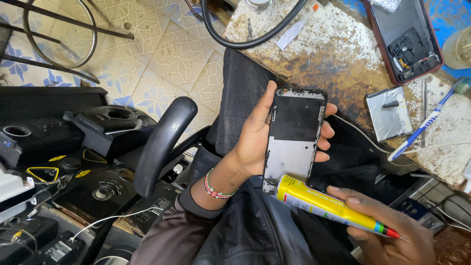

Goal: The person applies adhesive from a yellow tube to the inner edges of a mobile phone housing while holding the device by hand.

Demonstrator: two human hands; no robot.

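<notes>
My left hand [255,140] grips an opened phone frame [293,140], bare inner side up, with a black upper panel and a grey metal lower half. My right hand [387,230] holds a yellow glue tube [324,206] with a red pointed tip. The tube's flat end lies against the frame's lower corner. A beaded bracelet [216,187] circles my left wrist. Both hands hover over my lap in dark jeans, in front of the workbench.
The stained workbench [333,54] carries a red-edged phone shell [405,39], a silver battery [390,114], a blue-white toothbrush [422,130], tweezers and a thick black cable [245,41]. A black chair armrest [162,142] and stacked dark electronics sit at left. Tiled floor lies beyond.
</notes>
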